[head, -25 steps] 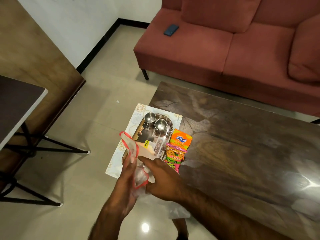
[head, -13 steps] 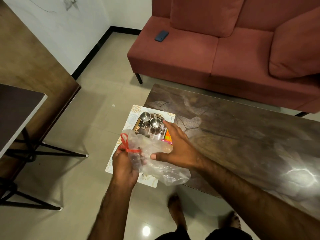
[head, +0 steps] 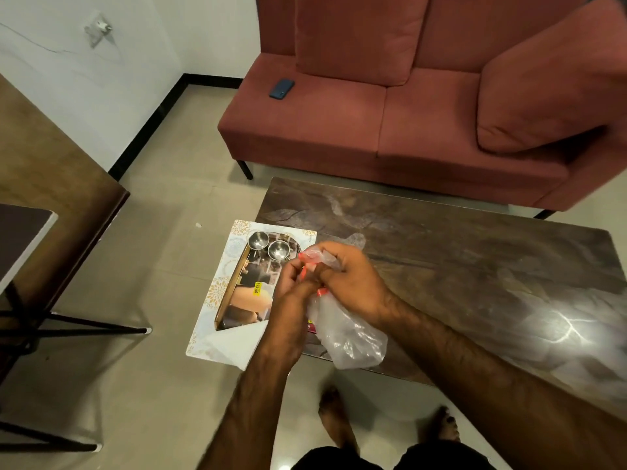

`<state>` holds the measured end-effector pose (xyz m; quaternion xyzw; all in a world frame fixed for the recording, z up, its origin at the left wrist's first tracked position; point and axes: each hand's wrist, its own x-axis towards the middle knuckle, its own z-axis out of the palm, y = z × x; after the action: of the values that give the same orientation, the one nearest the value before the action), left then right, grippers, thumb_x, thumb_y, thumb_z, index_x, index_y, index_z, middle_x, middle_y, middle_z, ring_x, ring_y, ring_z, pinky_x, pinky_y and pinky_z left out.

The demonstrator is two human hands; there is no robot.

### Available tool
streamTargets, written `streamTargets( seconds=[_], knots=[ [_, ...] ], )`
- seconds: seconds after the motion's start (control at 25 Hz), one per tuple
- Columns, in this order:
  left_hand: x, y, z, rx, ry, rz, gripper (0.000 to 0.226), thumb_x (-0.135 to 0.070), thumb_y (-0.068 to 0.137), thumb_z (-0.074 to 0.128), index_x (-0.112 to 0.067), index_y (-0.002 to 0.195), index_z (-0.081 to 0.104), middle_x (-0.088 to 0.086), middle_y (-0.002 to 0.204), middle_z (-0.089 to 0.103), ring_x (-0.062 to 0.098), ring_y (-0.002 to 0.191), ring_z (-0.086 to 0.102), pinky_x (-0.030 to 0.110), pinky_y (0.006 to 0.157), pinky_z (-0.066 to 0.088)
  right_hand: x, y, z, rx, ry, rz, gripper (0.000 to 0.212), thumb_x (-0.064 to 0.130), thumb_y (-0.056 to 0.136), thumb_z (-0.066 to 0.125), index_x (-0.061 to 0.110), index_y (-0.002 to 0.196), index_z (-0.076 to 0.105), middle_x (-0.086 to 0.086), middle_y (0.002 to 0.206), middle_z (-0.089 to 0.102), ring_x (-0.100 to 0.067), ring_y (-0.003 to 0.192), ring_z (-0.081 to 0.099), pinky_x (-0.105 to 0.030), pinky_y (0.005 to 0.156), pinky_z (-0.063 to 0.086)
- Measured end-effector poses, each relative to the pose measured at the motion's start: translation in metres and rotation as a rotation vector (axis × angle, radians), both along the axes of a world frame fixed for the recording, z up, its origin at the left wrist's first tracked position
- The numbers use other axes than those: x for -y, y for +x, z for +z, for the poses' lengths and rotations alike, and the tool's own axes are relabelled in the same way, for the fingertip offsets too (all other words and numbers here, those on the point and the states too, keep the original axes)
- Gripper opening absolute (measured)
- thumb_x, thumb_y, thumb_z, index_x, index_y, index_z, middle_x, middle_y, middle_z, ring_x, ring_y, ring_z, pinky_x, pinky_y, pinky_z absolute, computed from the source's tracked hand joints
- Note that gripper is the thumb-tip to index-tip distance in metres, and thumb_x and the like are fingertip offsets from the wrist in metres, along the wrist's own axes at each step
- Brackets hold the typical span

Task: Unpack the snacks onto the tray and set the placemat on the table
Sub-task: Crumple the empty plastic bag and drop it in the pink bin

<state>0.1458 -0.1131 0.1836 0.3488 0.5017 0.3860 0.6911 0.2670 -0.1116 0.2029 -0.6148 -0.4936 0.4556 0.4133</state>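
A clear plastic bag (head: 346,334) with red handles hangs crumpled between my two hands above the table's near left corner. My left hand (head: 291,290) pinches its red handle; my right hand (head: 349,279) bunches the bag's top. Under them lies a white patterned placemat (head: 217,300), overhanging the table's left end, with a dark reflective tray (head: 244,300) on it. Two small steel cups (head: 268,244) stand at the tray's far end. A sliver of a pink snack packet (head: 310,325) shows beneath the bag; the other snacks are hidden by my hands.
The dark wooden coffee table (head: 458,266) stretches to the right. A red sofa (head: 390,130) stands behind it with a dark phone (head: 281,88) on the seat. A black-legged side table (head: 23,239) is at the left. My bare feet (head: 339,422) are on the tiled floor.
Both hands have come together over the tray and gathered the bag into a smaller bundle. The orange and pink snack packets seen a second ago are now covered.
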Motion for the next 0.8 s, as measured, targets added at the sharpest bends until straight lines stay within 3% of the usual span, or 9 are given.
streamTargets(
  seconds=[0.08,0.2,0.32,0.4,0.48,0.56,0.64,0.68,0.8],
  knots=[
    [-0.003,0.003,0.003,0.039,-0.013,0.044,0.05,-0.002,0.086,0.061,-0.016,0.133,0.055,0.01,0.124,0.068,0.032,0.113,0.065,0.045,0.092,0.053,-0.002,0.013,0.003,0.007,0.025,-0.069,0.025,0.009,0.088,0.074,0.024,0.108,0.072,0.007,0.099,0.076,-0.013,0.093,0.072,-0.046,0.088,0.059],
    [-0.008,0.003,0.005,-0.013,-0.007,-0.013,0.066,-0.016,0.081,0.07,-0.038,0.14,0.05,0.004,0.139,0.061,0.028,0.123,0.062,0.053,0.1,0.055,0.0,0.026,0.01,-0.024,0.056,-0.07,0.044,0.006,0.084,0.078,0.025,0.121,0.066,0.006,0.106,0.075,-0.011,0.097,0.073,-0.032,0.083,0.061],
    [-0.012,0.008,0.012,0.215,-0.069,-0.214,0.061,-0.014,0.085,0.066,-0.034,0.141,0.053,0.011,0.142,0.062,0.031,0.121,0.066,0.046,0.092,0.057,0.001,0.035,0.013,0.026,0.074,-0.114,0.02,0.005,0.077,0.08,0.02,0.089,0.075,0.006,0.086,0.078,-0.01,0.081,0.073,-0.031,0.07,0.06],
    [-0.012,0.016,0.019,0.266,-0.036,-0.351,0.061,-0.016,0.088,0.067,-0.031,0.145,0.05,0.011,0.146,0.059,0.031,0.125,0.064,0.049,0.093,0.055,0.002,0.044,0.019,0.038,0.08,-0.221,0.017,0.006,0.072,0.085,0.015,0.076,0.072,0.006,0.075,0.076,-0.008,0.07,0.07,-0.03,0.061,0.057],
    [-0.011,0.024,0.022,0.243,0.031,-0.49,0.078,-0.02,0.085,0.076,-0.039,0.15,0.04,-0.001,0.149,0.057,0.03,0.132,0.059,0.059,0.1,0.048,0.002,0.057,0.024,0.07,0.106,-0.327,0.017,0.006,0.071,0.086,0.013,0.073,0.07,0.002,0.075,0.075,-0.016,0.071,0.072,-0.037,0.063,0.06],
    [-0.009,0.034,0.026,0.112,0.163,-0.628,0.104,-0.01,0.074,0.086,-0.046,0.154,0.029,-0.017,0.148,0.054,0.015,0.135,0.056,0.048,0.104,0.052,0.003,0.068,0.028,0.111,0.131,-0.399,0.017,0.005,0.073,0.083,0.014,0.072,0.069,-0.002,0.077,0.075,-0.023,0.074,0.072,-0.042,0.066,0.06],
    [-0.005,0.05,0.03,-0.049,0.283,-0.618,0.114,0.0,0.068,0.09,-0.042,0.154,0.028,-0.024,0.142,0.054,-0.002,0.127,0.058,0.024,0.093,0.056,0.005,0.078,0.03,0.116,0.128,-0.454,0.019,0.003,0.075,0.081,0.016,0.071,0.068,-0.003,0.078,0.075,-0.025,0.075,0.072,-0.042,0.066,0.06],
    [-0.003,0.059,0.03,-0.098,0.323,-0.555,0.108,0.004,0.068,0.088,-0.039,0.151,0.034,-0.02,0.14,0.057,-0.001,0.122,0.061,0.022,0.086,0.058,0.007,0.082,0.03,0.108,0.122,-0.463,0.019,0.003,0.076,0.079,0.017,0.072,0.068,-0.002,0.078,0.075,-0.023,0.075,0.071,-0.041,0.066,0.06],
    [-0.004,0.076,0.029,-0.094,0.271,-0.385,0.072,0.012,0.081,0.071,-0.034,0.133,0.052,-0.001,0.131,0.064,0.024,0.109,0.071,0.039,0.06,0.063,0.016,0.095,0.03,0.077,0.091,-0.372,0.01,0.008,0.079,0.076,0.016,0.082,0.072,-0.001,0.092,0.074,-0.018,0.088,0.07,-0.039,0.076,0.059]
  ],
)
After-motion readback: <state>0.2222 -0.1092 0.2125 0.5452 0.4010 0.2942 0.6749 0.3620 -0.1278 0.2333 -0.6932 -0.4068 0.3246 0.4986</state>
